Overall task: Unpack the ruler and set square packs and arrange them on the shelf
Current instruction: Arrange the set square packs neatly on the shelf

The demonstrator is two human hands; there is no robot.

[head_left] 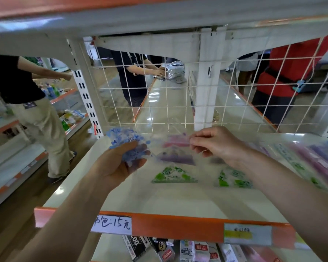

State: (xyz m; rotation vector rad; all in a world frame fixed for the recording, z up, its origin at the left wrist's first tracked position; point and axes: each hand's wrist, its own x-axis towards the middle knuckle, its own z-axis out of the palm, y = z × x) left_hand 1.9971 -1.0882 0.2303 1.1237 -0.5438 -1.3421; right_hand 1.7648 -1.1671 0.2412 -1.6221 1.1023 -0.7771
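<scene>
Item: blue pack (125, 140), above shelf (159, 201), gripped by our left hand (119, 163), fingers curled; right hand (216, 146) pinches pink pack (176, 141). Risk: slick wrap may slip, and we scatter the green set squares (173, 175).

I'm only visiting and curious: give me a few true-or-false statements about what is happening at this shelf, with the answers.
1. The left hand holds a blue-patterned pack. True.
2. A green set square lies on the shelf. True.
3. The right hand lies flat and empty. False: the right hand pinches a clear pack with pink inside.
4. The shelf's back is a solid panel. False: it is a white wire grid.
</scene>
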